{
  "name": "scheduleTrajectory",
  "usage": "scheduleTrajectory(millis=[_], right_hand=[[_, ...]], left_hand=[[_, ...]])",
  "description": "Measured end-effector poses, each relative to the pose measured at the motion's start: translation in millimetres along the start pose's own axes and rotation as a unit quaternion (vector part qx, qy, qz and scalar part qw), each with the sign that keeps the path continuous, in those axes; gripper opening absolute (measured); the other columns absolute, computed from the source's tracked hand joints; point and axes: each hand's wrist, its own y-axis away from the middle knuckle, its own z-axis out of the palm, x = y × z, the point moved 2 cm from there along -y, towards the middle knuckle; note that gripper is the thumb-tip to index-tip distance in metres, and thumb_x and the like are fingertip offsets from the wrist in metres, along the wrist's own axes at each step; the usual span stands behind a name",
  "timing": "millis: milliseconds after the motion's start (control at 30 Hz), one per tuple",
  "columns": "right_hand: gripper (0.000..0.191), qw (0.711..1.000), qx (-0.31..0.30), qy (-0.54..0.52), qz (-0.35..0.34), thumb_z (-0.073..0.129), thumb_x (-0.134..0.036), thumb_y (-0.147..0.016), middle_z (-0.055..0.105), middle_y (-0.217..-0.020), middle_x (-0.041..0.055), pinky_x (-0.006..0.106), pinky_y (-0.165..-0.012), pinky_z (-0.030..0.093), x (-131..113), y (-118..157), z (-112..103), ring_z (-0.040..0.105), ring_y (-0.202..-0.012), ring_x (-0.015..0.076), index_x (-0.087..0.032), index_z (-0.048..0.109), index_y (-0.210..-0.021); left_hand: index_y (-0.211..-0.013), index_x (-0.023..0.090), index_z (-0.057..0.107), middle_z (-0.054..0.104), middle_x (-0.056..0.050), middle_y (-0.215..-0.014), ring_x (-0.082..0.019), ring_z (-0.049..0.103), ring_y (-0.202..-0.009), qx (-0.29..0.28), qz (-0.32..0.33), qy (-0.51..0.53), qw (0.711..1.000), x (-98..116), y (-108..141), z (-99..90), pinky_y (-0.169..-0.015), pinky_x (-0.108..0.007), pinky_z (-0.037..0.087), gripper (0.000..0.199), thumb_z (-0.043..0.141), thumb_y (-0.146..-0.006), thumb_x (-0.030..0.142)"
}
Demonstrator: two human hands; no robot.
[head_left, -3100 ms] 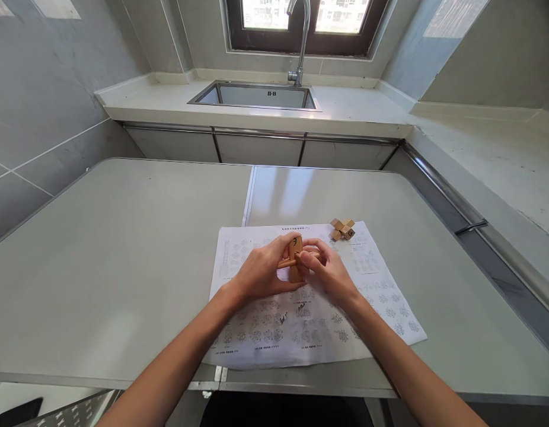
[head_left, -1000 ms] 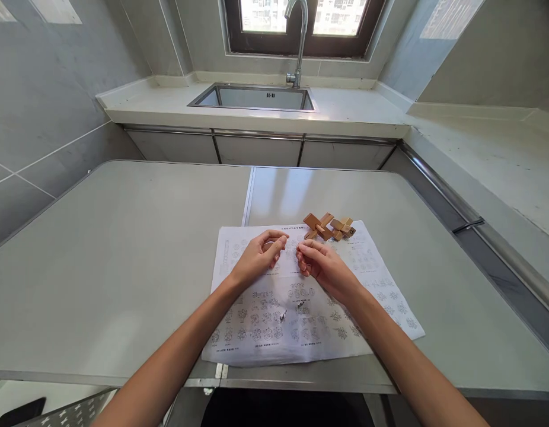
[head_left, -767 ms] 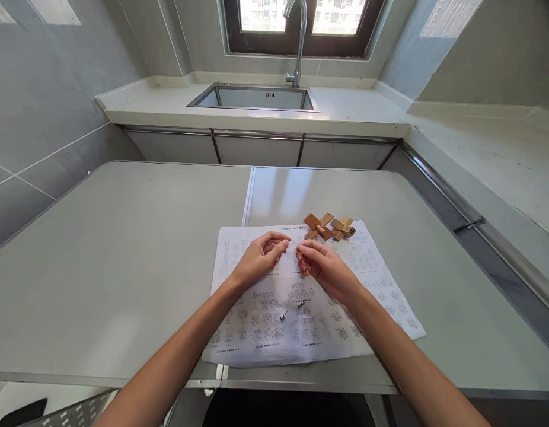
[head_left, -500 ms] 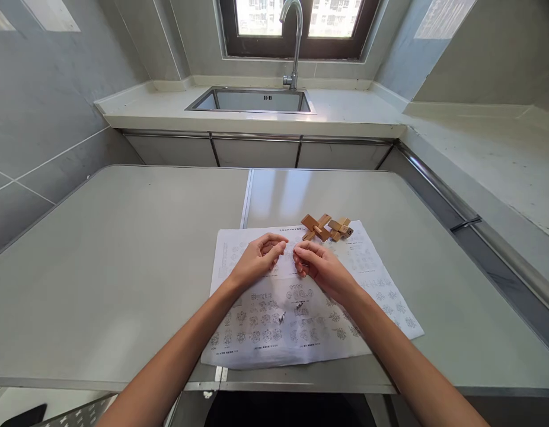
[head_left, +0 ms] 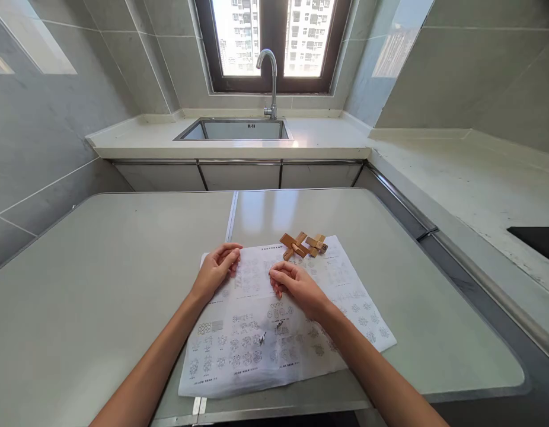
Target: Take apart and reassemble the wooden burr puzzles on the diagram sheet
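Note:
A large white sheet of printed paper [head_left: 252, 370], covered in small diagrams, lies on the table. My left hand [head_left: 219, 270] is over its upper left part, fingers loosely bent and a little apart, with nothing seen in them. Over the middle of the sheet is my right hand [head_left: 294, 287], thumb and index fingertips together and the other fingers curled under; no object shows in it. Just beyond it, on the sheet's top edge, sit two interlocked wooden block pieces, a reddish-brown one [head_left: 294, 245] and a lighter one [head_left: 316, 244]. Small dark marks or tears show mid-sheet.
The pale table [head_left: 101, 296] has a seam left of the sheet's middle. Behind it stand a white counter [head_left: 328, 133], a sink [head_left: 239, 129] and a faucet [head_left: 273, 83] below a window. Another counter [head_left: 456, 178] runs along the right, with a dark object [head_left: 536, 240] on it.
My left hand has moved left across the sheet, away from my right hand. My right hand is slightly nearer to me relative to the wooden pieces. The camera view has tilted up and shifted right.

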Motion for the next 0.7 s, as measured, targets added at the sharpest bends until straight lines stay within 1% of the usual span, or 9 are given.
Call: scheduleTrajectory(millis=[67,133,300,367,433,500,600,700], right_hand=[[0.040,1.000,-0.002,0.008,-0.003,0.081,-0.056,-0.082,0.064,-0.075,-0.0016,0.028,-0.062,0.045,-1.0,0.4,1.8,0.054,-0.062,0.0114,-0.019,0.065,-0.086],[0.040,1.000,-0.003,0.015,-0.005,0.080,-0.056,-0.083,0.065,-0.076,-0.0011,0.028,-0.062,0.046,-2.3,0.7,3.4,0.055,-0.062,0.0118,-0.019,0.065,-0.086],[0.038,0.999,0.005,0.035,-0.005,0.077,-0.055,-0.085,0.065,-0.077,-0.0007,0.028,-0.061,0.048,-5.9,0.6,6.4,0.057,-0.065,0.0128,-0.019,0.064,-0.087],[0.038,0.999,0.009,0.042,-0.005,0.077,-0.055,-0.085,0.064,-0.076,-0.0009,0.028,-0.060,0.048,-6.9,0.6,7.9,0.057,-0.064,0.0128,-0.020,0.063,-0.086],[0.038,0.999,0.013,0.051,-0.006,0.076,-0.055,-0.086,0.064,-0.075,-0.0010,0.028,-0.060,0.048,-7.0,0.6,9.6,0.057,-0.063,0.0128,-0.020,0.062,-0.086],[0.038,0.998,0.018,0.056,-0.008,0.076,-0.056,-0.086,0.063,-0.073,-0.0016,0.027,-0.059,0.048,-5.5,0.3,11.3,0.057,-0.062,0.0126,-0.020,0.061,-0.085],[0.039,0.998,0.023,0.060,-0.015,0.075,-0.056,-0.087,0.061,-0.069,-0.0027,0.027,-0.057,0.047,-1.3,-1.0,13.2,0.056,-0.059,0.0125,-0.020,0.060,-0.086],[0.036,0.996,0.026,0.080,-0.025,0.072,-0.054,-0.090,0.060,-0.068,-0.0024,0.027,-0.058,0.047,1.2,-1.7,14.8,0.056,-0.059,0.0130,-0.020,0.059,-0.087]], left_hand=[[-0.107,0.018,0.070,0.054,0.002,-0.075,-0.012,0.047,-0.062,0.029,0.007,0.018,0.999,-3.4,-2.2,-15.1,-0.056,-0.024,0.043,0.041,0.077,-0.086,0.051],[-0.106,0.018,0.069,0.054,0.002,-0.077,-0.012,0.046,-0.063,0.044,0.013,0.027,0.999,-6.9,-1.6,-29.7,-0.055,-0.025,0.043,0.040,0.078,-0.085,0.051],[-0.107,0.020,0.069,0.051,0.003,-0.069,-0.014,0.046,-0.062,0.026,-0.010,-0.034,0.999,-14.6,10.3,-62.6,-0.058,-0.026,0.041,0.035,0.076,-0.090,0.050],[-0.098,0.021,0.068,0.046,0.004,-0.068,-0.013,0.042,-0.061,0.023,-0.015,-0.032,0.999,-16.1,16.0,-72.8,-0.055,-0.025,0.038,0.031,0.075,-0.090,0.050],[-0.082,0.021,0.060,0.040,0.004,-0.068,-0.012,0.036,-0.060,0.016,-0.016,-0.022,1.000,-16.9,20.3,-79.2,-0.053,-0.024,0.032,0.035,0.072,-0.092,0.052],[-0.072,0.021,0.048,0.034,0.005,-0.068,-0.012,0.030,-0.059,0.010,-0.014,-0.019,1.000,-17.3,23.1,-82.1,-0.052,-0.024,0.027,0.044,0.070,-0.093,0.053],[-0.068,0.022,0.033,0.028,0.005,-0.068,-0.012,0.025,-0.060,0.008,-0.017,-0.045,0.999,-18.2,26.0,-82.7,-0.053,-0.026,0.024,0.055,0.068,-0.093,0.055],[-0.067,0.023,0.024,0.023,0.004,-0.067,-0.013,0.023,-0.061,0.020,-0.023,-0.095,0.995,-18.7,29.1,-82.8,-0.053,-0.027,0.023,0.059,0.064,-0.093,0.058]])
